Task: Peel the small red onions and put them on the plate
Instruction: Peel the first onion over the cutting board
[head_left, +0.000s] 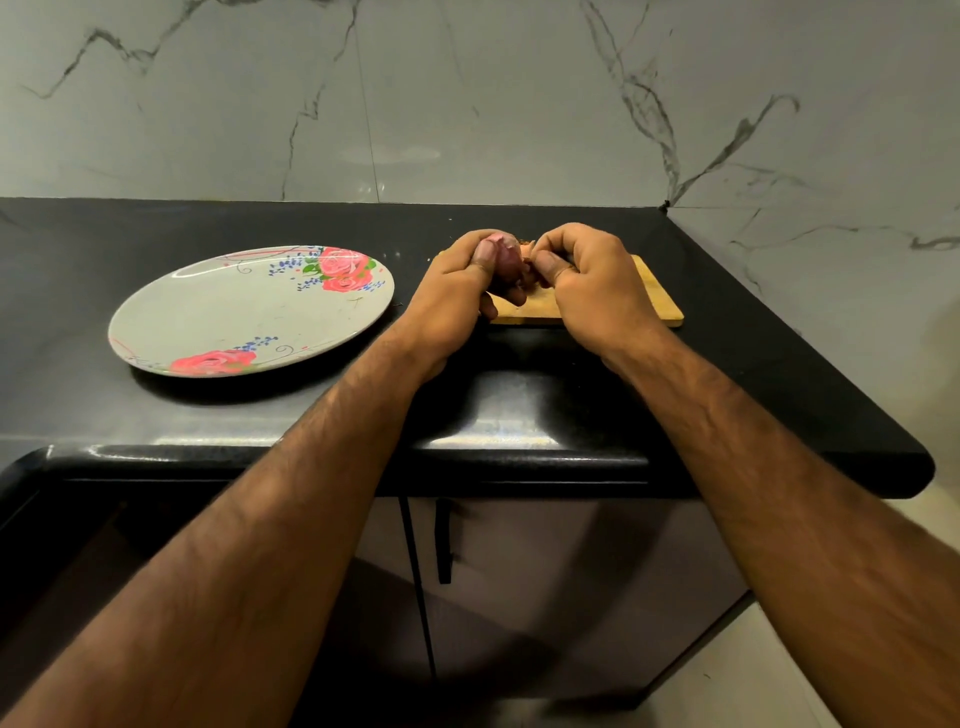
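The left hand (457, 291) covers most of the onion (506, 259), leaving its pale top bare. Whether the right hand (592, 283) pinches skin is unclear. Both hands hide much of the board (652, 301); specks (527, 241) beyond them are too small to tell.

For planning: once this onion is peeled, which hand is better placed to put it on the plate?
Probably the left hand: it grips the onion and is nearer the plate; the right hand pinches its skin.

Home kitchen: black stone surface (727, 332) w/ cabinet doors (545, 587) below, marble-look wall tiles (467, 98), floral plate (249, 312), wooden chopping board (654, 301).
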